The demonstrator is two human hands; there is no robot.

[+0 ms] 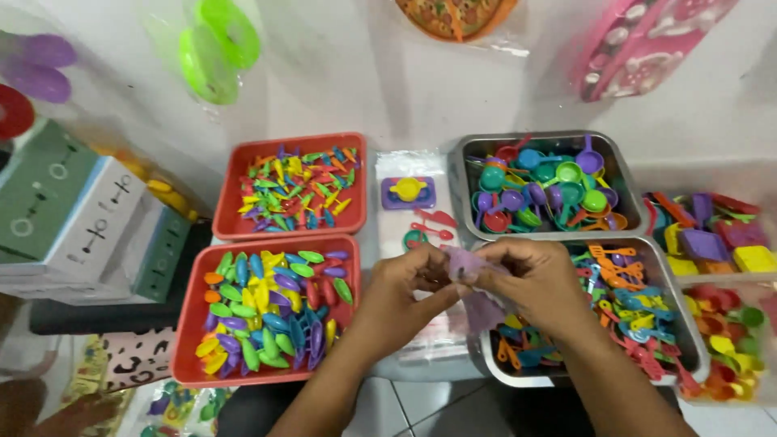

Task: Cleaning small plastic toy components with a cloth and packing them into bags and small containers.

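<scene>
- A small purple plastic toy piece (472, 267) sits pinched between both hands, above the near edge of a metal tray and a flat clear bag.
- The left hand (402, 291) is closed, thumb and fingertips gripping the piece's left side.
- The right hand (538, 279) is likewise curled shut, fingers nipping the piece's right side (its exact shape is hidden by the fingers).
- Beneath the right hand, the near metal tray (696, 340) holds mixed toy utensils in orange, blue and red.
- Behind it, a second metal tray (465, 190) is heaped with small toy pots and pans.
- To the left, a red tray (190, 324) holds leaf-shaped pieces in many colours; the red tray behind it (231, 194) carries thinner, smaller ones.
- Between the trays lies the clear bag (413, 162), with a purple-and-yellow toy stove (408, 192) and red spoons (433, 222) on it.
</scene>
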